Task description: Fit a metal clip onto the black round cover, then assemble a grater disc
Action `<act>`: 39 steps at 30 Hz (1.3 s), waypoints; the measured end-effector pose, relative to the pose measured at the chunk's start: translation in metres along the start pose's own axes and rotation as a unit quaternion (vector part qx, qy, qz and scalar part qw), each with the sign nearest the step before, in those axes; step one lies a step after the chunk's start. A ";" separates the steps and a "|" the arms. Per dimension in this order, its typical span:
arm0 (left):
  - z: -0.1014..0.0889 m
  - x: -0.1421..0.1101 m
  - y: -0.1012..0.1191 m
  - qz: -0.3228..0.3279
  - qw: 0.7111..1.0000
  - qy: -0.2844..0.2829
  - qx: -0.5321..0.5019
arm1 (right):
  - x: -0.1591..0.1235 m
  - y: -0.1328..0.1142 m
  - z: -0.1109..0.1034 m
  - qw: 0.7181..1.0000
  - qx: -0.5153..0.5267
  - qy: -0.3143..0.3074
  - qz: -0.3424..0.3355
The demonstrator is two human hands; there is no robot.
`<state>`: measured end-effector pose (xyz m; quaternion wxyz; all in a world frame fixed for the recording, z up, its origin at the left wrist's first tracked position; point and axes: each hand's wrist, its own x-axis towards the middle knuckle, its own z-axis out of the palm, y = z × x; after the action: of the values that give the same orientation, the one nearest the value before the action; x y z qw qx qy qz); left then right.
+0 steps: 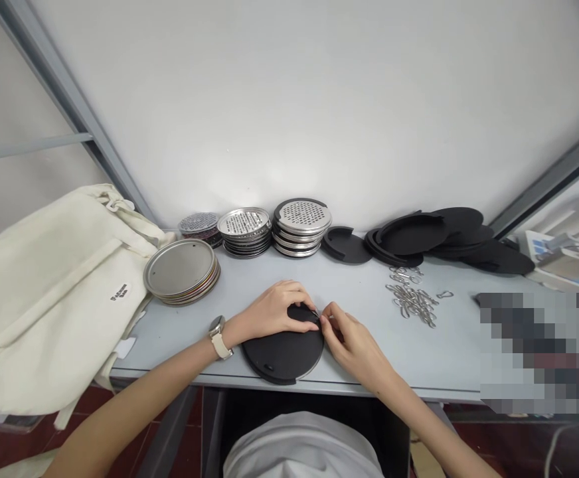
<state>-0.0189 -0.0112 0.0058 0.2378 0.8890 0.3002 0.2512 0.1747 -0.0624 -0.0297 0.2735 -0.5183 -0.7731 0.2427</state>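
Note:
A black round disc (283,352) with a raised part-rim and a small slot lies at the table's front edge. My left hand (279,309), a watch on its wrist, rests over the disc's far side, thumb and fingers curled at its right edge. At that same edge my right hand (344,335) is closed in a pinch. A tiny metallic glint shows between the two hands' fingertips, but its kind cannot be made out. To the right lies a loose pile of small silver snap hooks (412,300).
Along the wall stand a stack of grey round plates (180,269), stacks of perforated metal grater discs (244,222) (302,216) and several black round covers (413,234). A cream bag (65,272) leans at left. A white box (563,255) sits at right, behind a blurred-out patch.

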 end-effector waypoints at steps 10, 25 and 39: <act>0.000 -0.001 0.001 -0.029 0.998 0.006 -0.059 | 0.004 0.006 0.002 1.000 -0.009 -0.011 -0.011; 0.001 0.001 -0.001 -0.027 0.994 -0.021 -0.103 | 0.002 0.000 -0.005 0.999 -0.046 -0.010 -0.003; -0.001 0.002 0.003 -0.023 0.990 -0.037 -0.133 | -0.001 -0.001 -0.003 0.997 -0.073 0.012 0.001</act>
<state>-0.0171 -0.0113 0.0088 0.3709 0.8508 0.2755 0.2502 0.1764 -0.0637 -0.0264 0.2446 -0.5404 -0.7848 0.1797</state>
